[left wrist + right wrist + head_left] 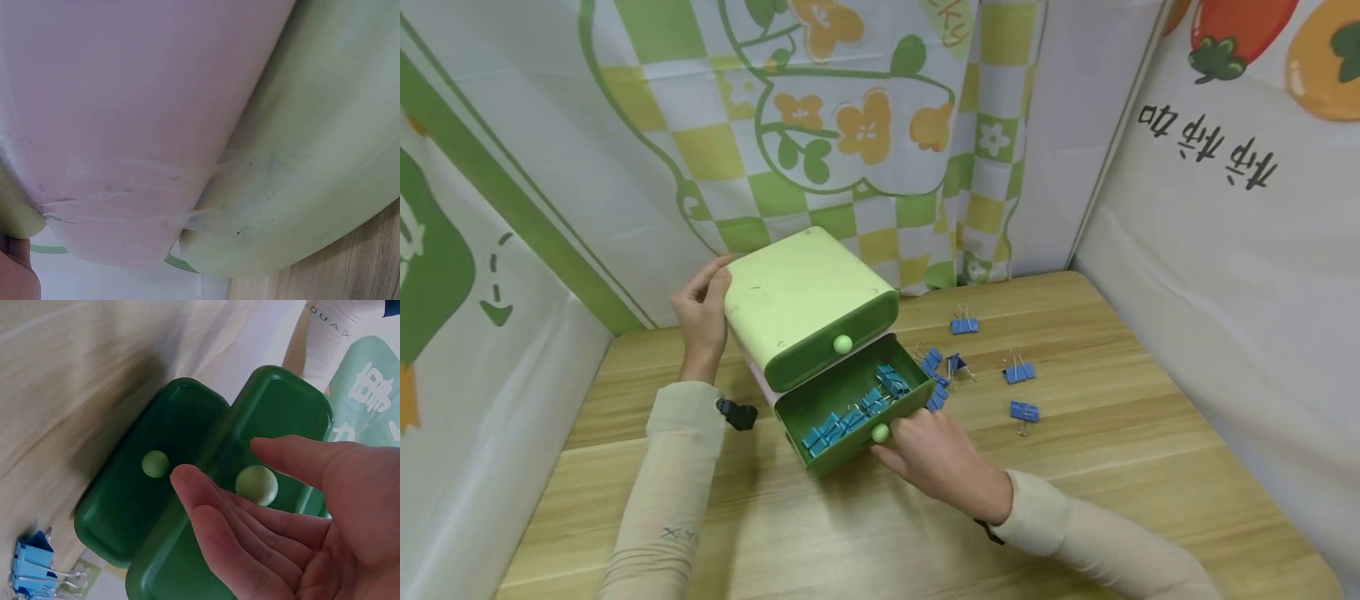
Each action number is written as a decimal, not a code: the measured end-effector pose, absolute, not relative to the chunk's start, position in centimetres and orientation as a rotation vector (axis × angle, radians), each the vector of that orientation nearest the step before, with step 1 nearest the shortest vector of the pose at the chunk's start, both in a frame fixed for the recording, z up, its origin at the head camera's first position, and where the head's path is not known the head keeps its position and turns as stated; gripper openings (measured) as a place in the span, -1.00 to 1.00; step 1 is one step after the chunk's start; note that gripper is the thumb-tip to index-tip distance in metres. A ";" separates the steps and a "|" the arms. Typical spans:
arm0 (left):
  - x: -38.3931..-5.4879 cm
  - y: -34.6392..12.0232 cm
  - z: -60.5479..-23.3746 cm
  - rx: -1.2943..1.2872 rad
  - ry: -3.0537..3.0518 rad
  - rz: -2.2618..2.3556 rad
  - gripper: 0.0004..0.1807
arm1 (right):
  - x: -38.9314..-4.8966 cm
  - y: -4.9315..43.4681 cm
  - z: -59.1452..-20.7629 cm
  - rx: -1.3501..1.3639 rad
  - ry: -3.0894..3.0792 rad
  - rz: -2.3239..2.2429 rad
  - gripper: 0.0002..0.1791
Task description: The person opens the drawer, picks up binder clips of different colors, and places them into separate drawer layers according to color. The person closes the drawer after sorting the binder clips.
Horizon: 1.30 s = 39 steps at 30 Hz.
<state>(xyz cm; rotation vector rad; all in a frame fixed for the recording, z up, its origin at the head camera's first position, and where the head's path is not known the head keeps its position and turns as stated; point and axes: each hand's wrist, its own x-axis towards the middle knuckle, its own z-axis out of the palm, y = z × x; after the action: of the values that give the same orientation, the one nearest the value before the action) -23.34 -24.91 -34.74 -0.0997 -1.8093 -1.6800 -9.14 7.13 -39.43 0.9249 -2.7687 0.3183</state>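
- The drawer cabinet (pixel 811 287) stands on the wooden table (pixel 1120 475), its pale green top uppermost; a pink section (pixel 125 94) lies below that, with another pale green one beneath.
- At the cabinet's back left corner, the left hand (pixel 702 321) holds on, its fingers bent at the edge and thumb against the side.
- From the cabinet's front, below the top compartment, a dark green drawer (pixel 846 450) is pulled out; teal binder clips (pixel 874 402) lie along the inside of its front wall.
- Before the cabinet, the right hand (pixel 943 462) is beside that drawer's round knob (pixel 881 432), fingers loosely bent and thumb spread well away from them; whether it touches the knob, one cannot tell.
- The cabinet's top drawer, with its own pale knob (pixel 843 343), is pushed in.
- To the cabinet's right, blue binder clips (pixel 1018 372) are scattered, some just beside the extended drawer.
- Behind the cabinet hangs a checkered curtain (pixel 775 196).
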 end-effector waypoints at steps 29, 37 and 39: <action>-25.5 -26.9 -36.3 -0.113 -1.849 -1.663 -0.64 | -11.2 5.4 -37.6 0.925 -2.709 0.492 -0.37; -24.9 -26.6 -35.7 -0.129 -1.869 -1.684 -0.62 | -12.3 4.6 -37.7 0.934 -2.707 0.503 -0.38; -24.3 -26.2 -35.1 -0.134 -1.871 -1.690 -0.62 | -12.6 4.4 -37.8 0.924 -2.714 0.506 -0.38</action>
<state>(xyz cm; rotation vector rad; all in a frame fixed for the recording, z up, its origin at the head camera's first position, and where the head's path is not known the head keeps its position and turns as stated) -24.28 -26.24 -35.14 -0.1339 -1.8714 -1.6900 -12.59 4.37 -37.76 0.9244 -2.7139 0.5064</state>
